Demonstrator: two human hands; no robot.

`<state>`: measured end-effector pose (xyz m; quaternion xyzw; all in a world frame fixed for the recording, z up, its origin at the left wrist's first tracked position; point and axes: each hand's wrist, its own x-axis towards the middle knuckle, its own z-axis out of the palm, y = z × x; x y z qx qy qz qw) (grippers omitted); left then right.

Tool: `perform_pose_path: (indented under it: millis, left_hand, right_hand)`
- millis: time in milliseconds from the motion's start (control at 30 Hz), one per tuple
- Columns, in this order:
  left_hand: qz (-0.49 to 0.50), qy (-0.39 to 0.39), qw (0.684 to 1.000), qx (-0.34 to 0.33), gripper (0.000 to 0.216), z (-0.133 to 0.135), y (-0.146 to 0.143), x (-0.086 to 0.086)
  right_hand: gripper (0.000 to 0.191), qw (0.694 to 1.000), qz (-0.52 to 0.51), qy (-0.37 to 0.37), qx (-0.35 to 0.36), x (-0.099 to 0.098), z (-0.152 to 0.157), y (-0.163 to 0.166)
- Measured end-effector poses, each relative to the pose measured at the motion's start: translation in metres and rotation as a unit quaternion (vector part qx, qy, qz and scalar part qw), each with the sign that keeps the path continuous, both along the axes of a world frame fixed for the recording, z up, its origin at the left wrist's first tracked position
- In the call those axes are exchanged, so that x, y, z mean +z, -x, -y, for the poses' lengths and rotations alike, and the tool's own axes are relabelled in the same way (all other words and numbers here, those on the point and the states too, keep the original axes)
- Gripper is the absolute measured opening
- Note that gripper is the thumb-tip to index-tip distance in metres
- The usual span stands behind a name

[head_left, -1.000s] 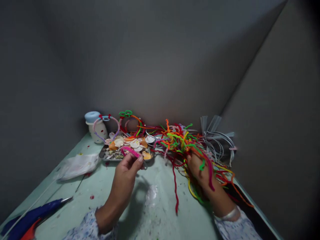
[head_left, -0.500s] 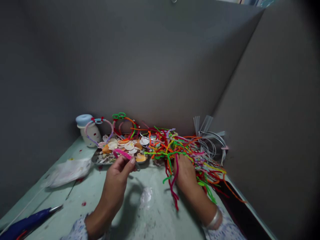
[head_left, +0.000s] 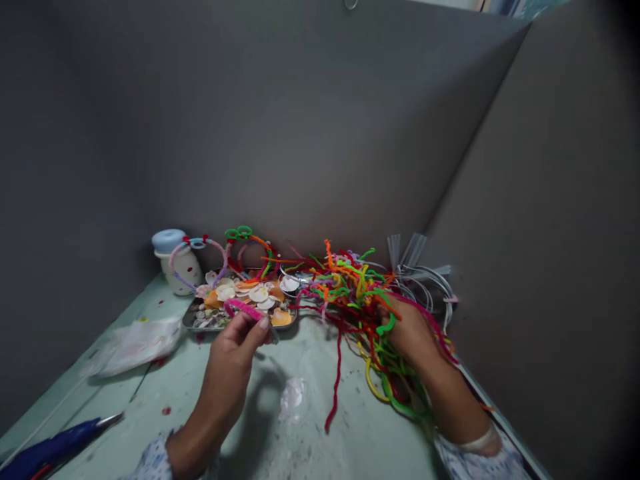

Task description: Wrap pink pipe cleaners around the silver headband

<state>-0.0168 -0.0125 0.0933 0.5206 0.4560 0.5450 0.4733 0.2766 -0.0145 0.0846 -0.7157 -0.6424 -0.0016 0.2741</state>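
Note:
Between the thumb and fingers of my left hand (head_left: pixel 237 350) is a headband (head_left: pixel 247 309) partly wrapped in pink pipe cleaner. A pale end of it pokes out below my thumb. My right hand (head_left: pixel 407 333) reaches into a tangled heap of pipe cleaners (head_left: pixel 345 283) in red, orange, green, yellow and purple. Its fingers are buried among the strands, so their grip is hidden. Several green and yellow strands hang below my right wrist, and one dark red strand trails forward on the table.
A metal tray (head_left: pixel 215 328) of shells and flower pieces stands behind my left hand. Finished headbands (head_left: pixel 250 233) lean by a white jar (head_left: pixel 175 257). Bare headbands (head_left: pixel 425 283) lie back right. At left are a plastic bag (head_left: pixel 137 343) and a blue glue gun (head_left: pixel 65 443).
My right hand has moved right within the pipe cleaners, shifting the heap and spreading strands toward the table's right side. My left hand stays nearly still with the pink headband.

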Motion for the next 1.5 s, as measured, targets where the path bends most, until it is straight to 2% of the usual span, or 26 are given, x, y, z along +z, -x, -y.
perform_pose_path:
  millis: [167,200,267,333,400,467,533,567,633,700,800,933,1133,1333,1500]
  left_hand:
    - [-0.001,0.0,1.0,-0.006,0.022,0.0,0.0,-0.001]
    - [-0.005,-0.001,1.0,-0.008,0.022,0.0,0.0,-0.001]
    - [-0.018,-0.003,1.0,-0.009,0.021,0.001,0.0,0.001]
    - [-0.029,-0.006,1.0,-0.008,0.021,0.002,0.0,0.004]
    - [-0.03,-0.01,0.999,-0.01,0.022,0.003,-0.001,0.007]
    - [-0.022,-0.017,0.999,-0.016,0.022,0.005,-0.002,0.011]
    - [-0.023,-0.022,0.999,-0.016,0.021,0.008,-0.003,0.014]
    - [-0.024,-0.024,0.999,-0.014,0.02,0.009,-0.003,0.016]
    - [-0.024,-0.027,0.999,-0.015,0.02,0.011,-0.003,0.017]
    - [-0.019,-0.027,0.999,-0.017,0.02,0.011,-0.004,0.018]
    - [-0.023,-0.02,0.999,-0.02,0.022,0.01,-0.005,0.016]
    - [-0.03,-0.018,0.999,-0.039,0.023,0.009,-0.006,0.012]
    - [-0.029,-0.017,0.997,-0.07,0.021,0.01,-0.008,0.009]
    - [-0.024,-0.005,0.996,-0.088,0.025,0.01,-0.01,0.002]
    - [-0.061,-0.038,0.994,-0.085,0.034,0.006,-0.022,-0.004]
  right_hand:
    - [0.018,0.998,-0.024,-0.008,-0.059,0.012,0.002,-0.016]
    - [0.019,0.995,-0.05,-0.043,-0.08,0.017,0.004,-0.015]
    - [0.029,0.968,-0.124,-0.176,-0.127,0.028,0.007,-0.009]
    - [0.035,0.933,-0.218,-0.275,-0.076,0.038,0.008,-0.003]
    - [0.037,0.914,-0.261,-0.311,-0.027,0.044,0.002,-0.002]
    - [0.034,0.937,-0.222,-0.27,-0.026,0.045,-0.009,-0.007]
    - [0.026,0.982,-0.104,-0.154,-0.028,0.042,-0.023,-0.016]
    - [0.023,0.995,-0.052,-0.085,-0.015,0.039,-0.03,-0.02]
    - [0.021,0.999,0.031,0.031,0.022,0.033,-0.041,-0.026]
    - [0.026,0.994,0.08,0.068,0.021,0.028,-0.046,-0.028]
    - [0.033,0.987,0.134,0.085,0.006,0.025,-0.05,-0.027]
    - [0.019,0.979,0.174,0.107,0.007,0.029,-0.052,-0.027]
    - [0.02,0.979,0.199,0.026,0.025,0.044,-0.054,-0.035]
    - [0.021,0.99,0.143,-0.012,-0.006,0.045,-0.053,-0.035]
    - [0.019,0.996,0.066,-0.051,0.042,0.033,-0.049,-0.025]
